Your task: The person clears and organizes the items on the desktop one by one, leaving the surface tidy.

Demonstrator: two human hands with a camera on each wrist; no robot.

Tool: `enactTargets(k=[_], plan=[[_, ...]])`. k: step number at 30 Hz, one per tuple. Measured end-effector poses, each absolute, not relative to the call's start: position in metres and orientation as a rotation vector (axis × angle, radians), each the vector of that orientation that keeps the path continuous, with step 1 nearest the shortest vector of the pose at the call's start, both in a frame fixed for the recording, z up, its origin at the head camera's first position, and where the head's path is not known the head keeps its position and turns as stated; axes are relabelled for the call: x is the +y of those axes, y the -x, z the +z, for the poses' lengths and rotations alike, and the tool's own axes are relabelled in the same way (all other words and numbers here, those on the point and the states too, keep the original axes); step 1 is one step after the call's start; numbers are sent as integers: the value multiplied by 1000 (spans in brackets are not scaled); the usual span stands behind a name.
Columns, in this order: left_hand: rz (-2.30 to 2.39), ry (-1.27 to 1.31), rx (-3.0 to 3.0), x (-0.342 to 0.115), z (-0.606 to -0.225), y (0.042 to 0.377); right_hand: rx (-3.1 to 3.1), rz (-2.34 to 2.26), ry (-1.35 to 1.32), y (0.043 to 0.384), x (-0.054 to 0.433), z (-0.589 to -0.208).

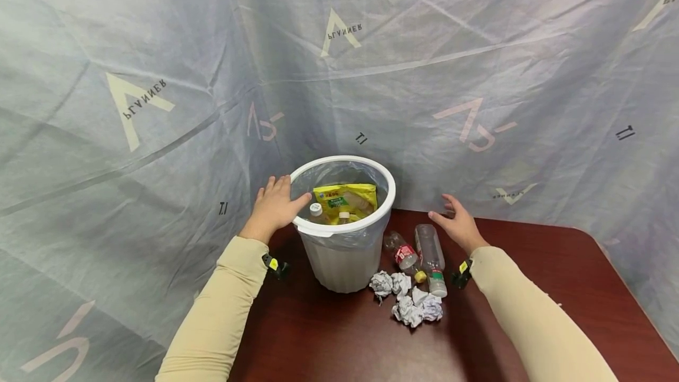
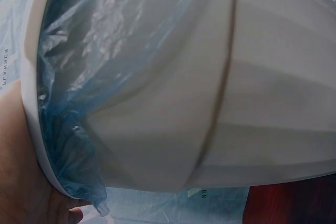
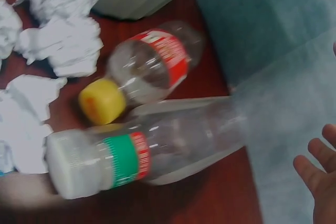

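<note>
My left hand (image 1: 274, 208) rests at the left side of the white rim (image 1: 389, 193) of a trash bin (image 1: 339, 264), its fingers spread. In the left wrist view the hand (image 2: 23, 166) lies along the rim, next to the bluish plastic liner (image 2: 79, 150). My right hand (image 1: 457, 223) hovers over the table's right side, fingers loosely extended and holding nothing. Just left of it lie a clear bottle (image 1: 428, 246) with a green label and white cap, and a smaller bottle (image 1: 404, 255) with a red label and yellow cap. The right wrist view shows both bottles on their sides.
Inside the bin are a yellow packet (image 1: 345, 200) and bottles with white caps (image 1: 316, 210). Several crumpled paper balls (image 1: 416, 308) lie in front of the bottles. The dark red table (image 1: 329, 335) meets a grey printed sheet (image 1: 424, 105) behind and at the left.
</note>
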State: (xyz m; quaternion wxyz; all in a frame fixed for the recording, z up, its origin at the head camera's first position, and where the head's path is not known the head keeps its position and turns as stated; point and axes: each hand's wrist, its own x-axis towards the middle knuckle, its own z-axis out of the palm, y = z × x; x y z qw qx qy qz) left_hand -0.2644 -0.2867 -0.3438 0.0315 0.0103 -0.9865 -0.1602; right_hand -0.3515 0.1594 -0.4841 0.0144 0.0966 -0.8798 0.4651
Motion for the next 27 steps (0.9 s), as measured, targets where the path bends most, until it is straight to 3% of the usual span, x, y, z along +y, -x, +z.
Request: enactTargets(k=[18,27], plan=[[-492,-44,-3032,-286,-341,261,-2868,1474,-198,328,148,-571],[-473,-34,-3038,-286,-344,264,-2881,1475,-157,323,148,-594]])
